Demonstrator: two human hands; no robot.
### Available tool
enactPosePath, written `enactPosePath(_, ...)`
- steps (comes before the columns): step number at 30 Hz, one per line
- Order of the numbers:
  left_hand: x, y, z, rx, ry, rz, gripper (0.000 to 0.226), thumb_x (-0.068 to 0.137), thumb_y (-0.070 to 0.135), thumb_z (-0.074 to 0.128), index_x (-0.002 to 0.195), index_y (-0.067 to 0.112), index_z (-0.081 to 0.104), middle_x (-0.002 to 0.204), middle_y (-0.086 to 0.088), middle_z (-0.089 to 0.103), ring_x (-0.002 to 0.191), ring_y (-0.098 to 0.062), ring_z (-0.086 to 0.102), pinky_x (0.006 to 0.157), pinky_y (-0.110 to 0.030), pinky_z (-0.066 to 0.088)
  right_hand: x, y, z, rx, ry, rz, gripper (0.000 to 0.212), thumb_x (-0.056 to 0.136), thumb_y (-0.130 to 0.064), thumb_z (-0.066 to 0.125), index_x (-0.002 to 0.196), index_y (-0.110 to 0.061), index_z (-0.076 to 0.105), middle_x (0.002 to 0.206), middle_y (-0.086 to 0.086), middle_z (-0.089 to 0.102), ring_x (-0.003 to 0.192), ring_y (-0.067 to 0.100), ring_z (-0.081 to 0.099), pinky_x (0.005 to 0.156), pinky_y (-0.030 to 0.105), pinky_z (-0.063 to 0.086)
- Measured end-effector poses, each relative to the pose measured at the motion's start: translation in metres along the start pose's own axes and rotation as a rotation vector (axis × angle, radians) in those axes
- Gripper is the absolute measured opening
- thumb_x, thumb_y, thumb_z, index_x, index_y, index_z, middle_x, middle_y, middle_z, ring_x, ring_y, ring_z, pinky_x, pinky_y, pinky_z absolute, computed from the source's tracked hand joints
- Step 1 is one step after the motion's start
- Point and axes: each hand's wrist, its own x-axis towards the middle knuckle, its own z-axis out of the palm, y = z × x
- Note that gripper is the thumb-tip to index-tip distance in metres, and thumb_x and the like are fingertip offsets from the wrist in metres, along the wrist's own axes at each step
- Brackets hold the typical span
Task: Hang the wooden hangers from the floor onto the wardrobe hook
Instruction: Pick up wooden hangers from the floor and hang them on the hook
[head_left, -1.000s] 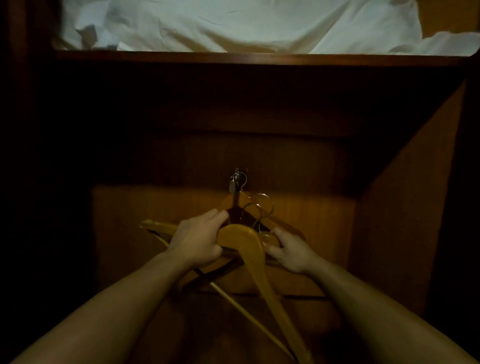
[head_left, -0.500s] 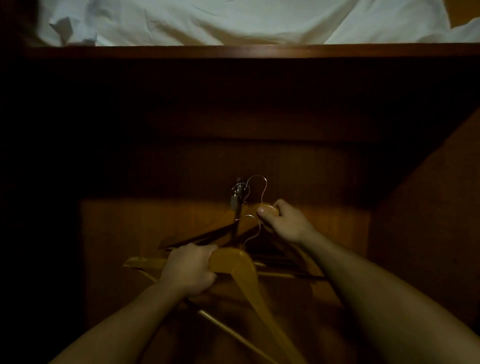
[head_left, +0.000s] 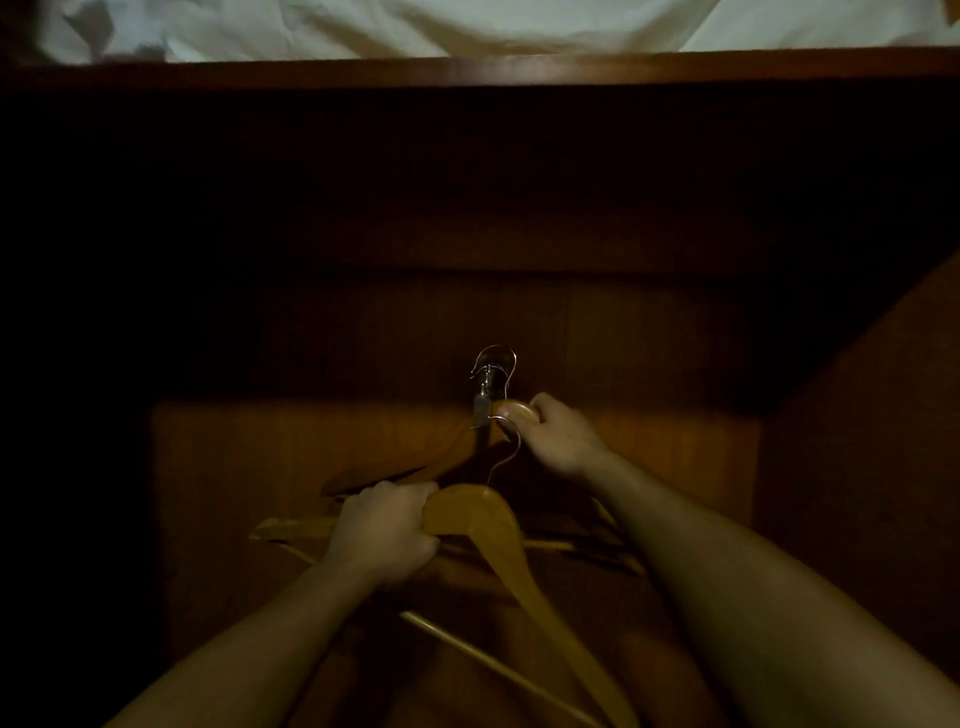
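**Left hand** (head_left: 384, 530): the fingers are clenched round the crown of a pale wooden hanger (head_left: 498, 540), grasping it.
- One arm of this hanger runs down and to the right of the hand, toward the camera.
- Its crossbar (head_left: 467, 644) passes below the wrist.
- Its wire hook (head_left: 511, 452) rises from the crown just right of the knuckles and curves up to a point just left of the right hand.

**Right hand** (head_left: 558, 436): the fingers and thumb are closed round the rounded crown of a second hanger (head_left: 517, 410), grasping it.
- The wire loop (head_left: 506, 358) of this hanger stands above and left of the fingertips, at the metal wardrobe hook (head_left: 484, 397).
- The loop appears to sit over the hook. The dim light leaves the contact uncertain.

**Between the hands:** the dark arm of a third hanger (head_left: 400, 467) slants down to the left from below the wardrobe hook. Further hanger arms (head_left: 291, 527) project left of the left hand.

**Well above both hands:** a wooden shelf edge (head_left: 467, 70) carries white cloth (head_left: 363, 26).
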Motion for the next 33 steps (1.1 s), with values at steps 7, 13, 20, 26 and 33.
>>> enactPosePath(7,-0.005,-0.005,-0.006,0.009,-0.017,-0.035,0.002,0.082,0.029,0.062,0.081,0.03,0.06,0.07,0.011,0.065,0.063,-0.005,0.061,0.07,-0.034,0.055,-0.014,0.008,0.018,-0.038,-0.049,-0.005,0.061,0.094,-0.065,0.044,0.13,-0.015,0.048,0.104,-0.001,0.058,0.082,0.012,0.055,0.058,0.025,0.036)
enactPosePath(13,-0.013,0.003,-0.006,0.008,-0.011,-0.041,0.006,0.081,0.031,0.061,0.086,0.03,0.063,0.074,0.011,0.067,0.067,-0.006,0.062,0.071,-0.031,0.055,-0.031,-0.001,0.009,-0.111,-0.043,-0.031,0.056,0.094,-0.066,0.043,0.123,-0.019,0.045,0.108,0.001,0.055,0.093,0.018,0.054,0.065,0.027,0.039)
enactPosePath(20,-0.014,0.034,-0.011,-0.007,0.017,-0.041,0.004,0.08,0.029,0.062,0.078,0.03,0.059,0.073,0.012,0.063,0.069,-0.01,0.06,0.062,-0.027,0.042,-0.071,0.005,-0.004,-0.151,0.025,-0.141,0.056,0.092,-0.072,0.024,0.108,-0.025,0.051,0.103,-0.002,0.057,0.094,0.019,0.057,0.081,0.032,0.047)
enactPosePath(26,-0.002,0.057,-0.028,-0.108,0.067,-0.113,0.008,0.083,0.022,0.064,0.079,0.027,0.06,0.065,0.011,0.058,0.055,-0.005,0.052,0.05,-0.022,0.033,-0.098,0.005,-0.021,-0.012,-0.079,-0.126,0.077,0.083,-0.076,0.013,0.12,-0.028,0.06,0.111,-0.002,0.065,0.102,0.016,0.061,0.091,0.035,0.046)
enactPosePath(33,0.025,0.068,-0.037,-0.159,0.042,-0.198,0.005,0.088,0.032,0.065,0.093,0.031,0.064,0.081,0.008,0.067,0.068,-0.009,0.061,0.055,-0.024,0.041,-0.086,-0.001,-0.023,0.045,-0.02,-0.109,0.065,0.092,-0.07,0.031,0.101,-0.016,0.067,0.088,0.009,0.07,0.076,0.019,0.064,0.068,0.032,0.049)
